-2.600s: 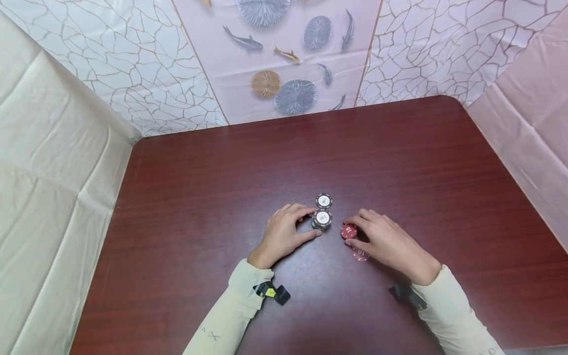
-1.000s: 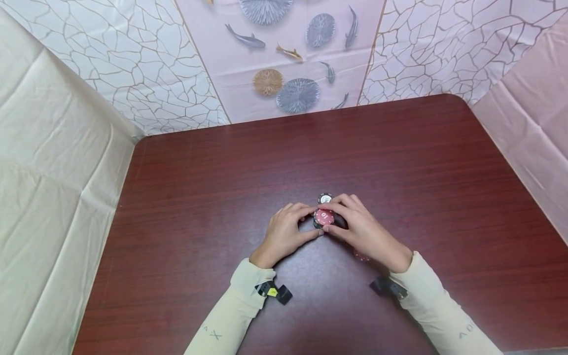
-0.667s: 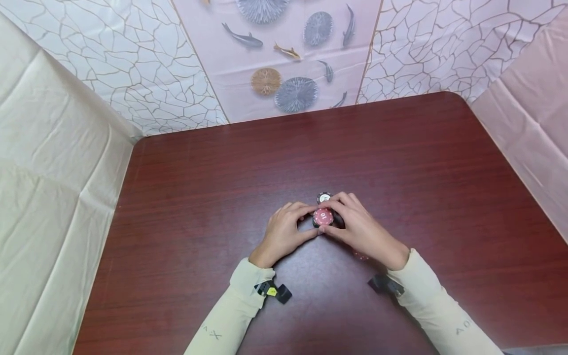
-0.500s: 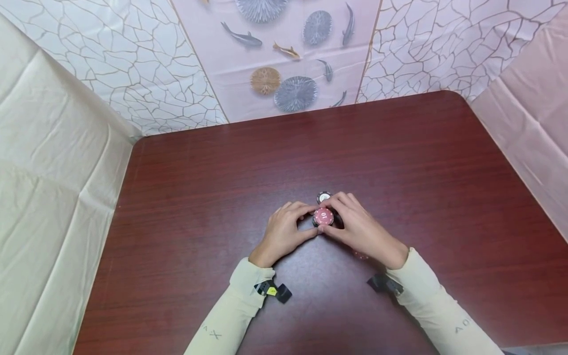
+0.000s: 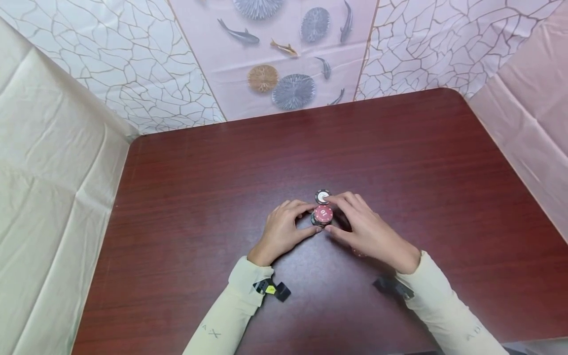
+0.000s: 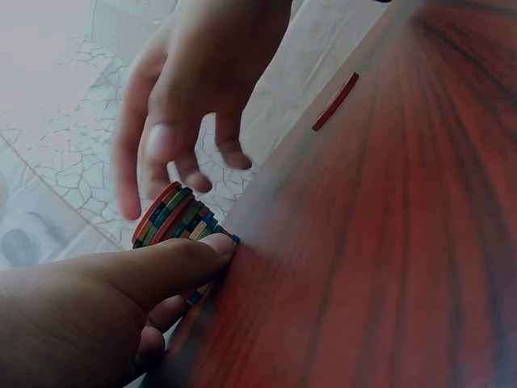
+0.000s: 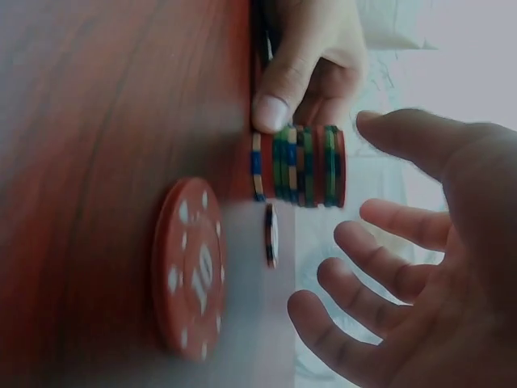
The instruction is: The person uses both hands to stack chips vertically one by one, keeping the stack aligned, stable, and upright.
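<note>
A stack of poker chips [image 7: 300, 168] in mixed colours stands on the table, slightly uneven, with a red chip marked 10 [image 5: 323, 213] on top. My left hand [image 5: 279, 230] holds the stack low down between thumb and index finger. Close on the right is my right hand [image 5: 372, 234], its fingers spread and holding nothing; the right wrist view shows a gap between them and the stack. Just behind the stack lies a black-and-white chip [image 5: 320, 196], partly overlapped by the right index finger in the head view. Another red 10 chip [image 7: 194, 271] lies flat, mostly hidden under the right hand in the head view.
The dark red wooden table [image 5: 213, 172] spreads around both hands. Patterned cloth [image 5: 284, 54] hangs behind its far edge, with pale cloth at the left and pinkish cloth at the right. A black wrist strap [image 5: 266, 287] sits on the left sleeve.
My right hand brought a red chip from the right onto the black-and-white top of the stack, then let go and opened slightly to the right. My left hand kept its hold.
</note>
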`<state>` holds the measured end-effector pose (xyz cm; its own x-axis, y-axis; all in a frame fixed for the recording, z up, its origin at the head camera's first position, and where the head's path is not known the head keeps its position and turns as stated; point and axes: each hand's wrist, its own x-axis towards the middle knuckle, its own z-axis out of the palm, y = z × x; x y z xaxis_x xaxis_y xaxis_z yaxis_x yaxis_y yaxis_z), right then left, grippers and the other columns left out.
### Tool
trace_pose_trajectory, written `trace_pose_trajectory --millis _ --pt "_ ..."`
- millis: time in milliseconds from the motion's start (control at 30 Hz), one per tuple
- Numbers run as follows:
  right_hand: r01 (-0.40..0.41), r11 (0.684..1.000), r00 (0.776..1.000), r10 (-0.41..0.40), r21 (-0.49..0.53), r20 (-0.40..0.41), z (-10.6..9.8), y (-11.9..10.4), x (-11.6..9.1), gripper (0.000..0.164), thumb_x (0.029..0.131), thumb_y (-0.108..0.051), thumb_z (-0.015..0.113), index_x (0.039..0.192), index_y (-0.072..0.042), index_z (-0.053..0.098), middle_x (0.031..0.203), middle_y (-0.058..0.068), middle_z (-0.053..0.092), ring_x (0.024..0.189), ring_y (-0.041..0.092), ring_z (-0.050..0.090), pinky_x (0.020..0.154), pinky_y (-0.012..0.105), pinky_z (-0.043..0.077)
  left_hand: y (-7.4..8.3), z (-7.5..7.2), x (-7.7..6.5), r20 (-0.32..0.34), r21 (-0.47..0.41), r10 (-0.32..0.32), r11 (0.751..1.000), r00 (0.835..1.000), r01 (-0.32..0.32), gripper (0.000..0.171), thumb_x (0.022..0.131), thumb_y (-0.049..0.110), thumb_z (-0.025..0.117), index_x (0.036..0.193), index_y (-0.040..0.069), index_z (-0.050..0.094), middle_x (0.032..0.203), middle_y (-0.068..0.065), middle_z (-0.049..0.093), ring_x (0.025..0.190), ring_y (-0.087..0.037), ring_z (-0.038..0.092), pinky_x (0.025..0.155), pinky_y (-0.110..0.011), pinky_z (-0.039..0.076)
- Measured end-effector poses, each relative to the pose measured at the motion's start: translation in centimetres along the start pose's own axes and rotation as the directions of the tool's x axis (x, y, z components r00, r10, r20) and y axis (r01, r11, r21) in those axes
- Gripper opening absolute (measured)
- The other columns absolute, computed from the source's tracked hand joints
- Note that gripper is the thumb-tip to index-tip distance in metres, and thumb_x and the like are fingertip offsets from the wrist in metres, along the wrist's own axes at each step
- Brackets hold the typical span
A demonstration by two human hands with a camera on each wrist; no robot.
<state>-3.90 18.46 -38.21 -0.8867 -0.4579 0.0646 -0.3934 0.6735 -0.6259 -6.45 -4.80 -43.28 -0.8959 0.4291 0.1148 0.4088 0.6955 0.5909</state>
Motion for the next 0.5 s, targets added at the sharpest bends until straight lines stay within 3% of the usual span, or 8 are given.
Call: trace_pose_trajectory --millis 200,500 --pt "-0.058 0.998 0.998 0.058 0.017 0.005 -0.8 0.5 -2.3 0.057 0.096 -0.016 0.078 0.148 -0.005 0.056 0.133 0.010 0.058 0.124 0.027 0.051 0.103 0.052 0.045 0.0 0.0 0.0 -0.005 0.007 -0.001 1.000 1.000 0.001 0.055 0.085 0.045 0.088 0.135 0.028 0.073 0.123 0.009 0.072 0.105 -0.011 0.062 0.089 -0.039 0.051" --pt "-0.022 0.998 1.000 0.022 -0.064 -0.010 -0.9 0.8 -5.2 0.045 0.093 -0.011 0.080 0.135 -0.005 0.066 0.123 0.007 0.064 0.116 0.028 0.055 0.097 0.050 0.046 0.0 0.0 0.0 -0.005 0.005 -0.005 1.000 1.000 0.005 0.055 0.085 0.044 0.089 0.135 0.028 0.073 0.124 0.009 0.072 0.105 -0.011 0.062 0.090 -0.040 0.051"
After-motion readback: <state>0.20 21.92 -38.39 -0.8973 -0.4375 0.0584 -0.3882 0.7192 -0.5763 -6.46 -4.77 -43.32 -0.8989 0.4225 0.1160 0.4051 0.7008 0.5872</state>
